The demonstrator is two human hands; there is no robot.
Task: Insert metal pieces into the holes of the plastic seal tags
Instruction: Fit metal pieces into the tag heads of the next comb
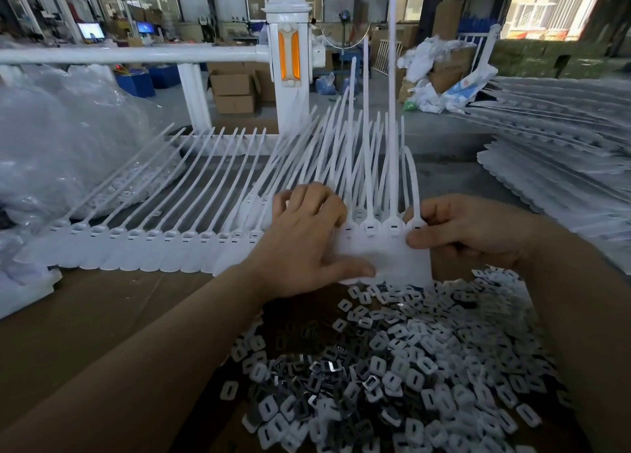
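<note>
Left hand [304,244] and right hand [467,230] pinch tag strip [392,258] edges

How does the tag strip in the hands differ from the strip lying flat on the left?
The held tag strip is lifted, with the left hand and right hand gripping its edges; the flat strip lies on the table, untouched. The held strip's tails point nearly upright; the flat strip's tails slant away to the right. The held strip shows fewer heads, partly hidden. Both are white, with slotted heads.
</note>
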